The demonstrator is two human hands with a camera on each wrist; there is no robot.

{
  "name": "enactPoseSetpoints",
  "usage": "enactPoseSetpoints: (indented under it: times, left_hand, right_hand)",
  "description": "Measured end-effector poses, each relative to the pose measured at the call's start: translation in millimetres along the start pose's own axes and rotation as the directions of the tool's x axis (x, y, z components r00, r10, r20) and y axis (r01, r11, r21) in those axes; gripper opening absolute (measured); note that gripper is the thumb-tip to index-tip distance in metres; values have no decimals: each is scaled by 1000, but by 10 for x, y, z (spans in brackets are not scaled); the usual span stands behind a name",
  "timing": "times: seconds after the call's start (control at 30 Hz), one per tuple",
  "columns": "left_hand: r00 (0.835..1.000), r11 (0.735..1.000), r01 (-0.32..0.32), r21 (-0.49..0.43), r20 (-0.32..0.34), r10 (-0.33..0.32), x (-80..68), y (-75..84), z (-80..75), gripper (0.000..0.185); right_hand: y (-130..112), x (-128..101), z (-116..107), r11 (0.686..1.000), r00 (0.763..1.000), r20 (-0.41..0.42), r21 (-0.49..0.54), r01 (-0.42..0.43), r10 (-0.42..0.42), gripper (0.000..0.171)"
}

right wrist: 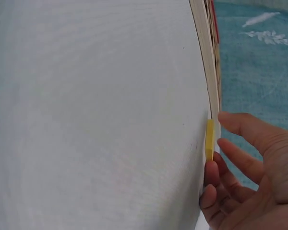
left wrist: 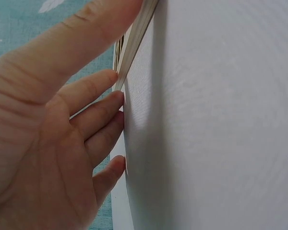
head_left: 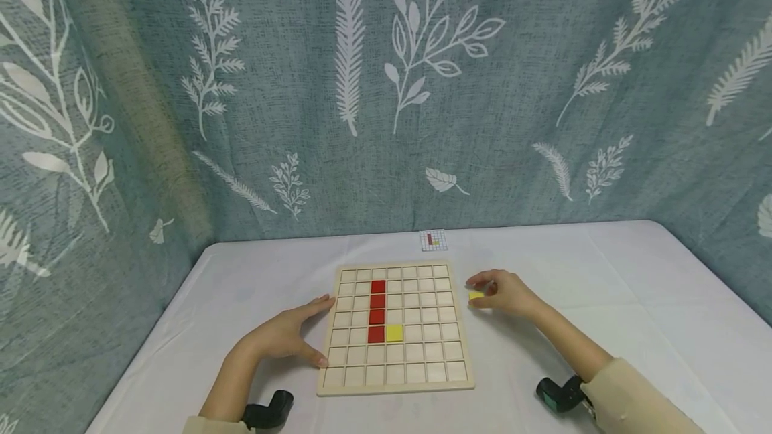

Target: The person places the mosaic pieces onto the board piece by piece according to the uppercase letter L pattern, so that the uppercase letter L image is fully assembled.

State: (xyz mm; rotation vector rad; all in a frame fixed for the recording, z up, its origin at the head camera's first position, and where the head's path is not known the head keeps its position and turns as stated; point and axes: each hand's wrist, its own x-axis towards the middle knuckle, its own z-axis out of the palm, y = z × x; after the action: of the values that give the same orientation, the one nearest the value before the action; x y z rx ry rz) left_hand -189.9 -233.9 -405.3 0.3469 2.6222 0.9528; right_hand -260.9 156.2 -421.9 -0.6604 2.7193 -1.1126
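Note:
A pale wooden grid board (head_left: 384, 390) lies on the table, with several red tiles (head_left: 376, 317) in one column and a yellow tile (head_left: 395, 333) beside the lowest red one. My left hand (head_left: 280, 333) rests at the board's left edge, fingers and thumb spread and touching it. To the right of the board, my right hand (head_left: 503, 292) has another yellow tile (right wrist: 210, 139) between thumb and fingers, low at the tabletop. In the right wrist view, curled fingers (right wrist: 212, 172) meet one end of this tile and the thumb is close to the other.
A small printed card (head_left: 433, 240) with a grid and coloured squares lies behind the board. White cloth (head_left: 603, 286) covers the table. A blue-green curtain (head_left: 362, 173) with white leaf patterns hangs behind. Black devices (head_left: 561, 394) sit at both wrists.

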Motion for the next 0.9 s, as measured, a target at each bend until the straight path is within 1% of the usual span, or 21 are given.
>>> enactPoseSetpoints:
  times: [0.17,0.23,0.37,0.47,0.63,0.73,0.9]
  left_hand:
    - [1000,1000,-4,-4,-4,4,9,-3,-4,105]
    - [1000,1000,0,-1,-6,0,15,-3,-5,105]
    - [1000,1000,11,1,-10,-11,18,-1,-3,105]
    - [1000,1000,4,3,-9,-4,15,-1,-2,105]
    - [1000,1000,-12,2,-5,12,9,1,1,104]
    - [1000,1000,-11,8,-5,11,2,7,3,104]
    - [1000,1000,-16,11,-2,16,-12,14,6,104]
  right_hand:
    - [16,12,11,1000,1000,-5,-15,21,-21,28]
    - [17,12,14,1000,1000,-7,-9,12,-12,25]
    - [24,4,8,1000,1000,-3,-13,22,-22,23]
    - [26,0,5,999,1000,1,-22,24,-24,22]
    - [29,-12,-13,1000,999,38,-15,24,-23,21]
    - [27,-26,-30,1000,998,61,-4,24,-23,24]
    - [33,-63,-53,1000,999,52,-15,10,-9,29]
